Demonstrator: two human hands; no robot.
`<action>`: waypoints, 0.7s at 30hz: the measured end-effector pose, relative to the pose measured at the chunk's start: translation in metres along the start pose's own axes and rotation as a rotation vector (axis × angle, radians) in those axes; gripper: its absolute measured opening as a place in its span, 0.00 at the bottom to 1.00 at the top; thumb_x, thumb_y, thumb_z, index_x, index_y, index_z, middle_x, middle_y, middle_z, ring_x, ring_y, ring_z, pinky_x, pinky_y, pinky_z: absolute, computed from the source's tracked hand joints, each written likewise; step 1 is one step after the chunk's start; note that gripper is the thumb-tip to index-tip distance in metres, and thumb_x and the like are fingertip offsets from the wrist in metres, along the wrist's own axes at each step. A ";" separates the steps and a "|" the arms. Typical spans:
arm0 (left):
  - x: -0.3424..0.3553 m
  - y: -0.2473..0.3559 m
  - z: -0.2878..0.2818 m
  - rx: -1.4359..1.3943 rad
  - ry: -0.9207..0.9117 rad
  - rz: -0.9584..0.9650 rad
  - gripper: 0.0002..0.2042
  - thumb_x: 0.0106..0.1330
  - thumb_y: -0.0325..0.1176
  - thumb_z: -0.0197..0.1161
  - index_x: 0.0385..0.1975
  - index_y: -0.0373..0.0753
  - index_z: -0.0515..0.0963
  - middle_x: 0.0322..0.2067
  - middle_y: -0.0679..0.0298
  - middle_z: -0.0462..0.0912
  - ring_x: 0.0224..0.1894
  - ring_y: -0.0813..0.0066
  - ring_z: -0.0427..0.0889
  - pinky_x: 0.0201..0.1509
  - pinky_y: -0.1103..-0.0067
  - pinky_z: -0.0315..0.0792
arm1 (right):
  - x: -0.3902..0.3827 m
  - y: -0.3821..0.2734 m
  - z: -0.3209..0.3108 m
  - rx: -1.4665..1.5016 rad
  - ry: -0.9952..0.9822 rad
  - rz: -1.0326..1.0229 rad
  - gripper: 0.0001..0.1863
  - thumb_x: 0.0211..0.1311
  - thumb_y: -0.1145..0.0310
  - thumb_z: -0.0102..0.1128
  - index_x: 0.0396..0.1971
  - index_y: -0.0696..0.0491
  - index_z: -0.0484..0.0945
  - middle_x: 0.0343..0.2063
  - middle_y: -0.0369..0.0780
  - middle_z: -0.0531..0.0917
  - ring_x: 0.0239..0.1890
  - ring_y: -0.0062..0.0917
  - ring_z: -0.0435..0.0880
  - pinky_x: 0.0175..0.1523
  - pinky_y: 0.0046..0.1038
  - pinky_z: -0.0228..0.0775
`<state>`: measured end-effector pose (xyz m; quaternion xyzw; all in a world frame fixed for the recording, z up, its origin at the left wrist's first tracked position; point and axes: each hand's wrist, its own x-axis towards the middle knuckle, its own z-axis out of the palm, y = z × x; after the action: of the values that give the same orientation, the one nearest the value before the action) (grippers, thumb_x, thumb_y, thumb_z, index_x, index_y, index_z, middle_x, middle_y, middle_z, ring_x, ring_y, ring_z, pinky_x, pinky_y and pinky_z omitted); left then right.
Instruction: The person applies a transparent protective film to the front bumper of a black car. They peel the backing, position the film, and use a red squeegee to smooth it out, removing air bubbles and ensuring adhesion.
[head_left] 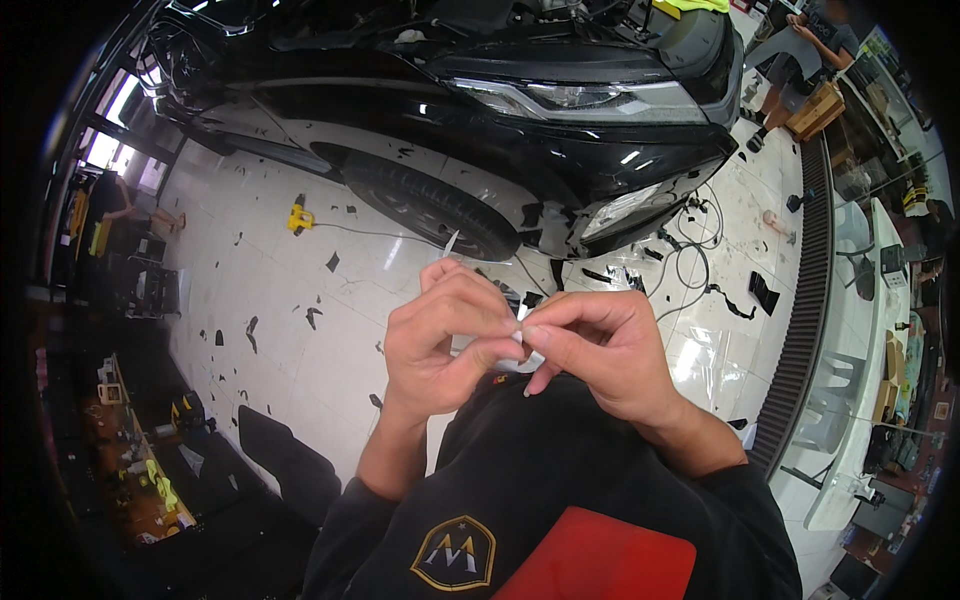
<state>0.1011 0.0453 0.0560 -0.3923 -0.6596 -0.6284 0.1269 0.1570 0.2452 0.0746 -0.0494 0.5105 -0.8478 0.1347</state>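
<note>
My left hand and my right hand meet in front of my chest, fingertips pinched on a small white strip. A thin, pale pointed piece sticks up from behind my left fingers; whether it is part of the strip or a separate item, I cannot tell. Beyond my hands stands a black car, its front wheel and headlight facing me.
A yellow corded tool, black scraps and looped cords lie on the tiled floor. A cluttered bench is at lower left, a white table and dark grating at right. Another person is at upper right.
</note>
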 end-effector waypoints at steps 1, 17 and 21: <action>-0.001 0.000 0.000 -0.003 -0.001 -0.003 0.10 0.57 0.29 0.79 0.33 0.39 0.83 0.28 0.65 0.85 0.31 0.70 0.83 0.48 0.71 0.66 | 0.000 -0.001 0.000 0.010 0.001 0.008 0.11 0.73 0.72 0.65 0.45 0.64 0.87 0.36 0.43 0.89 0.39 0.21 0.88 0.36 0.22 0.84; -0.002 -0.002 -0.005 -0.014 -0.005 -0.011 0.10 0.57 0.29 0.79 0.33 0.39 0.83 0.28 0.65 0.86 0.31 0.70 0.84 0.49 0.71 0.66 | 0.003 0.004 0.002 0.018 -0.001 -0.003 0.11 0.73 0.71 0.65 0.44 0.64 0.87 0.37 0.43 0.89 0.39 0.21 0.87 0.35 0.22 0.82; -0.003 -0.002 -0.005 -0.013 -0.014 -0.016 0.10 0.57 0.28 0.79 0.33 0.39 0.83 0.28 0.65 0.86 0.31 0.70 0.83 0.49 0.71 0.66 | 0.002 0.005 0.003 0.008 0.012 -0.005 0.11 0.73 0.71 0.65 0.44 0.64 0.87 0.37 0.43 0.89 0.39 0.21 0.87 0.35 0.21 0.82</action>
<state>0.0999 0.0397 0.0533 -0.3922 -0.6595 -0.6310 0.1147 0.1565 0.2398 0.0711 -0.0451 0.5077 -0.8505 0.1298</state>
